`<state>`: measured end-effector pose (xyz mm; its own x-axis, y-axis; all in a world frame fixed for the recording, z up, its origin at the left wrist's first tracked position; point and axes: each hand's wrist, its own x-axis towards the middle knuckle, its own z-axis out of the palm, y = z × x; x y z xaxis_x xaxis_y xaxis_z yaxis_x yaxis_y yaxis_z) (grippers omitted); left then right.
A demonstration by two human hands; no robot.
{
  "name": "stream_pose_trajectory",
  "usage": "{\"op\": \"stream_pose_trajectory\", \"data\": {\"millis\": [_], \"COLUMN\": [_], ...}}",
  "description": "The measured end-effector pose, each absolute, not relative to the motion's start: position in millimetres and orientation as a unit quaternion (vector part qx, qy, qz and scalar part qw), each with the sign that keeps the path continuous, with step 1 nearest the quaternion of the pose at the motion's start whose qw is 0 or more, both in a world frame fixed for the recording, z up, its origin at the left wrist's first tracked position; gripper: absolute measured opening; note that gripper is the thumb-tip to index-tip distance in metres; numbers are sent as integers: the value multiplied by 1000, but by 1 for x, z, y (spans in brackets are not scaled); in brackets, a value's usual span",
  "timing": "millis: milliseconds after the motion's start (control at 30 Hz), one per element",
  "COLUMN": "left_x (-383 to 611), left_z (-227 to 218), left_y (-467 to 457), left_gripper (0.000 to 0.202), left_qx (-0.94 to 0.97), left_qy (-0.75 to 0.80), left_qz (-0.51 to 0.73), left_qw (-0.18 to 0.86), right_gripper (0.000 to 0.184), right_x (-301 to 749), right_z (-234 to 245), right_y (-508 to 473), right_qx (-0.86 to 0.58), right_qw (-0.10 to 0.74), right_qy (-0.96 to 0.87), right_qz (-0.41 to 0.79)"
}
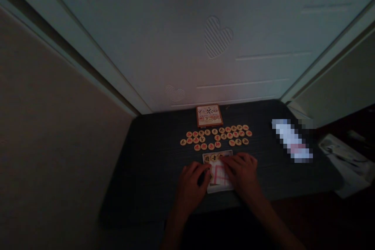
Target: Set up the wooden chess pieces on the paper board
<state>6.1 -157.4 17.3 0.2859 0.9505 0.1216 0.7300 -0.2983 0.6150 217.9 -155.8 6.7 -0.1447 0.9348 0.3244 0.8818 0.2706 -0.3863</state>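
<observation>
White box [220,189]: shallow, open, lay flat. Inside the box was white paper [217,176] with pink lines. Three round game pieces [214,158], black characters upward, formed a row along the box's far edge; the rightmost was partly covered. Loose pieces [211,146], tan with red or black characters, lay in rough rows beyond the box.

Head view, single: camera was worn on the head, high at the near side of the tabletop [140,172]. It faced forward and down. Coverage was wide, taking in nearly the whole tabletop; left fingers [200,168] and right fingers [234,161] appeared small, below centre. A pale panel [164,27] filled the upper middle.
</observation>
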Motion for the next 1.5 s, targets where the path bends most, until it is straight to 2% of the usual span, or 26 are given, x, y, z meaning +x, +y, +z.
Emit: {"op": "stream_pose_trajectory", "data": {"millis": [500, 1167, 1500], "left_x": [5, 5, 5], "left_z": [13, 12, 11], "left_y": [-157, -157, -158], "left_gripper": [20, 20, 20], "left_qx": [772, 772, 768], "left_qy": [543, 543, 547], "left_qz": [249, 246, 249], "left_qw": [215, 220, 220], "right_gripper": [9, 4, 8], "right_x": [214, 209, 200], "right_z": [1, 13, 18], "right_y": [-152, -151, -142], "right_qx": [-633, -639, -638], "right_qw": [272, 285, 275], "right_qy": [-723, -714, -719], "right_qz": [46, 30, 26]}}
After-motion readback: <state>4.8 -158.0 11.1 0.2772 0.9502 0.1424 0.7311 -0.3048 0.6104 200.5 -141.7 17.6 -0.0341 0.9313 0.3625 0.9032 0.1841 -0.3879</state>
